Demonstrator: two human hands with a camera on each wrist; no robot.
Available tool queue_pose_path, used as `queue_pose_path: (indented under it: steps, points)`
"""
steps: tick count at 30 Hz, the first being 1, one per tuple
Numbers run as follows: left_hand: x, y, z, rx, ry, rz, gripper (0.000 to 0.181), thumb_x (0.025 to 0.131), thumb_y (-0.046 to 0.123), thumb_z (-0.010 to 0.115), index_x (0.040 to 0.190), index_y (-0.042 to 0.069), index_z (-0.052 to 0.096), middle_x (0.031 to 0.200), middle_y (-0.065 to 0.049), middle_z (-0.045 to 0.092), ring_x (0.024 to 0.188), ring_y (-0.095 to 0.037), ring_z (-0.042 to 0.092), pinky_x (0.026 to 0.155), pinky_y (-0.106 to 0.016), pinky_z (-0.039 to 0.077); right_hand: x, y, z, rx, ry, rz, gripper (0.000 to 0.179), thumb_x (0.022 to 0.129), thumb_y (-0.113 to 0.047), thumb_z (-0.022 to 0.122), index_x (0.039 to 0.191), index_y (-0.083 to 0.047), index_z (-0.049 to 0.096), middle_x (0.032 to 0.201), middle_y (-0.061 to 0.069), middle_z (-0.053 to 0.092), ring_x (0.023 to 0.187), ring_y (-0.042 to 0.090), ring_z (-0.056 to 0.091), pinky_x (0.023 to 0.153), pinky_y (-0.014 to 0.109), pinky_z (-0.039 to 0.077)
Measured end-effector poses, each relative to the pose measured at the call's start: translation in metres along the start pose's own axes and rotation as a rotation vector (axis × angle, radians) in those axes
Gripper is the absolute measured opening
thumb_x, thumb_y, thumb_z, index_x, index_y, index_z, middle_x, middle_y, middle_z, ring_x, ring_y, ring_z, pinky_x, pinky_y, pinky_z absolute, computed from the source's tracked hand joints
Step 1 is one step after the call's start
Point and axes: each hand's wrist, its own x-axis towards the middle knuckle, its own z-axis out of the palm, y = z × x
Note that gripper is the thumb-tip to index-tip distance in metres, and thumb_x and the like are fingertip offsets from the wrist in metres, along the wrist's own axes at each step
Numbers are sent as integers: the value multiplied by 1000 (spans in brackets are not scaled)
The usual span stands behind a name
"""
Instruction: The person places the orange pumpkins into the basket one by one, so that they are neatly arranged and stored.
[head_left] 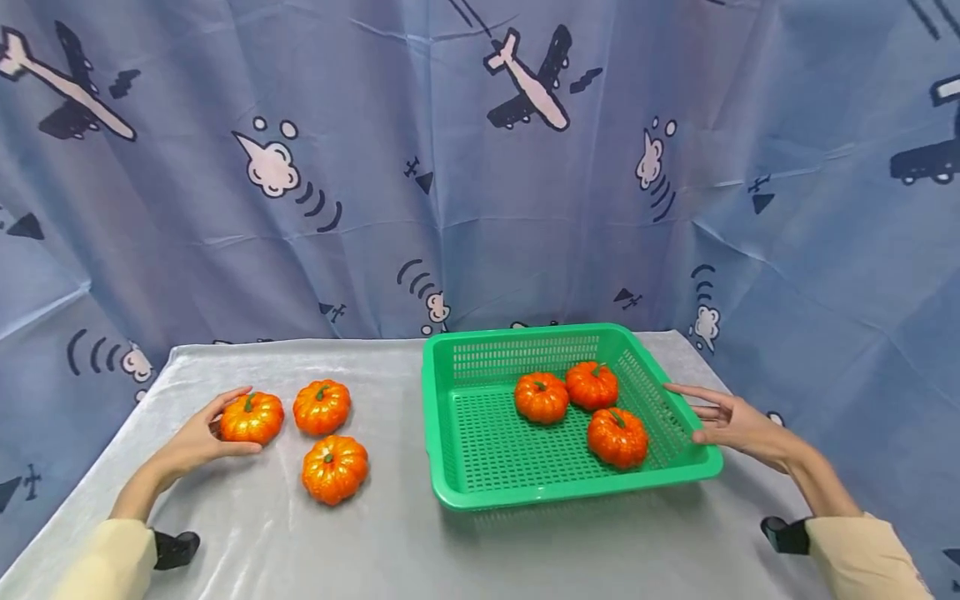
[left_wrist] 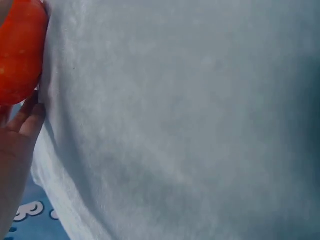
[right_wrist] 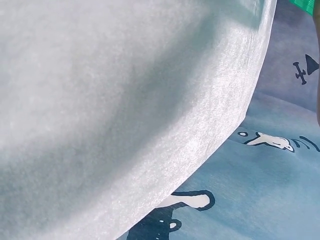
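My left hand (head_left: 198,437) curves round a shiny orange toy pumpkin (head_left: 253,418) at the table's left, thumb in front and index finger behind. In the left wrist view the pumpkin (left_wrist: 20,52) and some fingers (left_wrist: 32,120) show at the left edge. Two more pumpkins lie just right of it, one at the back (head_left: 322,407) and one nearer (head_left: 334,469). My right hand (head_left: 742,427) touches the right rim of a green plastic basket (head_left: 570,496), fingers spread and fairly straight. Inside the basket sit three pumpkins (head_left: 542,397), grouped toward its right side.
A pale grey cloth covers the table (head_left: 390,533). Behind it hangs a blue curtain (head_left: 360,167) printed with planes and clouds. The table's right edge (right_wrist: 220,145) fills much of the right wrist view, with a corner of green basket (right_wrist: 304,5) at top right.
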Motion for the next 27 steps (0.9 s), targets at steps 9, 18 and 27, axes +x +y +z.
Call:
queue_pose_path:
  steps: [9, 18, 27]
  points:
    - [3, -8, 9, -132, 96, 11, 75, 71, 13, 76, 128, 0, 29, 131, -23, 36, 93, 7, 44, 77, -14, 40, 2, 4, 6, 0, -20, 11, 61, 87, -6, 56, 141, -15, 28, 137, -21, 25, 121, 0, 37, 85, 52, 42]
    - [8, -13, 13, -59, 125, 9, 69, 70, 21, 77, 128, 5, 42, 113, -16, 51, 86, -10, 54, 73, -26, 45, -1, 8, 6, 2, -26, 27, 59, 89, -7, 52, 142, -16, 26, 132, -30, 22, 123, 3, 32, 83, 49, 43]
    - [15, -16, 14, -55, 171, 44, 68, 70, 20, 77, 126, 6, 42, 110, -15, 52, 85, -10, 53, 72, -24, 45, 3, 1, 4, 1, -24, 15, 59, 90, -8, 51, 142, -18, 25, 135, -26, 22, 111, -15, 35, 85, 54, 41]
